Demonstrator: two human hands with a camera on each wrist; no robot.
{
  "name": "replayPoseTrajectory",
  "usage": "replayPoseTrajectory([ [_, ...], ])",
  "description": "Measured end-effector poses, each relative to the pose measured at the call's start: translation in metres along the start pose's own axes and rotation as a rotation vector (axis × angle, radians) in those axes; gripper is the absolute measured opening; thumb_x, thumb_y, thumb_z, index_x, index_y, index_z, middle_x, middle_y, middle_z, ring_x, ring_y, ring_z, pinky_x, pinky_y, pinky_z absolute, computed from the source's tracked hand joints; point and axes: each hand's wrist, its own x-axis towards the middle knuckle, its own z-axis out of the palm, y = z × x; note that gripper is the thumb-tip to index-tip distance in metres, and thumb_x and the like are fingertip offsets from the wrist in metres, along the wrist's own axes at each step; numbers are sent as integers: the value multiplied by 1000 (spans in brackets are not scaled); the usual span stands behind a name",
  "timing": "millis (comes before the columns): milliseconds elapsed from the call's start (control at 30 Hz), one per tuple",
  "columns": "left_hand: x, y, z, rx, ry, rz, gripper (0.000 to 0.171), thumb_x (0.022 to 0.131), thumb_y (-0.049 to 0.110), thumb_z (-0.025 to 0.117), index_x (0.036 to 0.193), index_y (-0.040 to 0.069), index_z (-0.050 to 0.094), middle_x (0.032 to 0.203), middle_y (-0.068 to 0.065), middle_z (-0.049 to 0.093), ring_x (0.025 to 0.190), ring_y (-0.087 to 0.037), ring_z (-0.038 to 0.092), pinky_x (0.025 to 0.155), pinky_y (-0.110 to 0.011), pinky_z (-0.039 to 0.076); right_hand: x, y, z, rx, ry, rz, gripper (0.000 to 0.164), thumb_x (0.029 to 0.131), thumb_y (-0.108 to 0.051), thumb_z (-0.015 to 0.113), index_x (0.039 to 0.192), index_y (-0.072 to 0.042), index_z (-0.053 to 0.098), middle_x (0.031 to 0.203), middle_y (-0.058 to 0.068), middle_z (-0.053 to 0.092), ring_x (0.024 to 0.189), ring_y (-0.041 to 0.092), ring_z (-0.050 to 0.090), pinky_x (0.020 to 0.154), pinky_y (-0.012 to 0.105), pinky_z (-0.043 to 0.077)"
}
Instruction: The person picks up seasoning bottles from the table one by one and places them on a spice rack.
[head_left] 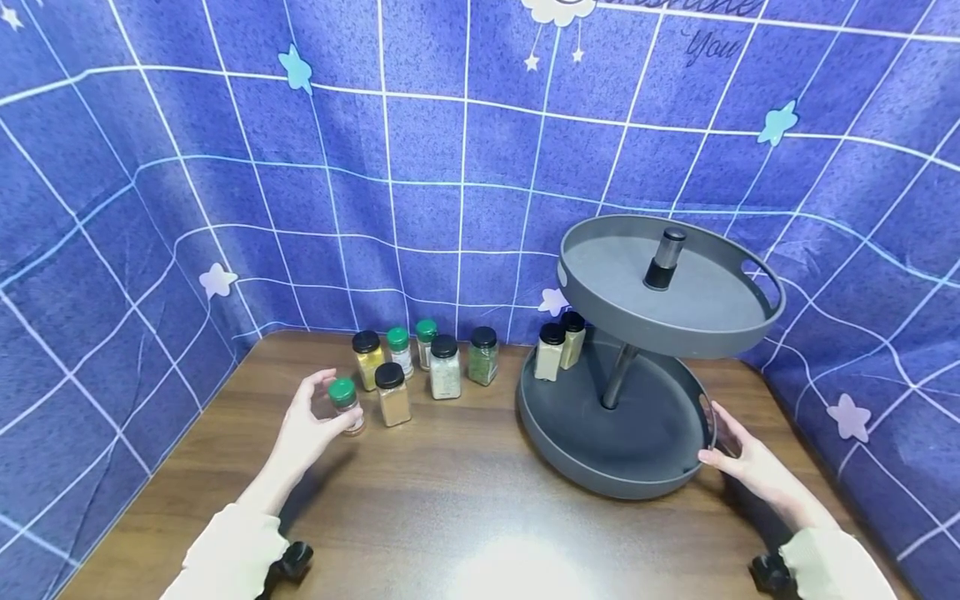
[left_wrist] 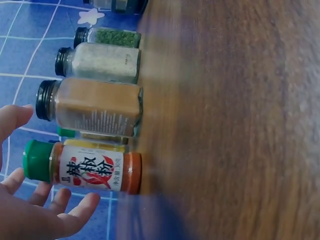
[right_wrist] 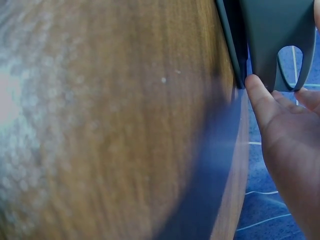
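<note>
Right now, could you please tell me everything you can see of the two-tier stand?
The two-tier stand is dark grey, matte and plastic-looking: a round, rimmed upper tray and lower tray on a central post that rises above both. Oval handle openings pierce the rims. It stands on the brown, wood-look table, at the head view's right. Two black-capped jars stand in the lower tray, at its back left. The right grip touches that tray's right rim.

jars (head_left: 393,406) left of two-tier tray (head_left: 660,330); two jars (head_left: 548,362) in lower tier (head_left: 637,446)
</note>
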Motion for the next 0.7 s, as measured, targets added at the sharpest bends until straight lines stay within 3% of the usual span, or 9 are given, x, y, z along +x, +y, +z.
replayPoseTrajectory([
  [167, 2, -6, 3, -61, -12, -63, 76, 78, 23, 78, 139, 11, 35, 131, -17, 49, 120, -38, 49, 99, -54, 37, 0, -1, 1, 5, 0, 3, 79, 91, -6, 59, 149, 2, 6, 145, 38, 18, 114, -21, 27, 89, -3, 25],
  [367, 3, -13, 7, -84, -5, -115, 70, 82, 24, 74, 137, 9, 35, 125, -19, 52, 115, -36, 51, 93, -42, 41, 0, -1, 1, -1, -1, 6, 79, 91, -6, 59, 149, 2, 6, 146, 37, 18, 120, -15, 27, 90, -3, 24],
  [533, 4, -17, 9, -99, 10, -119, 56, 86, 22, 70, 130, 8, 39, 118, -11, 55, 105, -21, 55, 81, -25, 49, 1, 2, 1, 31, 2, -44, 78, 90, -2, 59, 148, 5, 7, 147, 36, 15, 120, -21, 26, 92, -2, 25],
  [700, 4, -19, 11, -183, 5, -129, 49, 88, 17, 67, 126, 8, 39, 108, 2, 53, 93, -2, 57, 70, -23, 55, 0, 4, 2, 32, 3, -62, 78, 90, -1, 59, 148, 5, 8, 146, 38, 14, 119, -22, 26, 92, -2, 26],
])
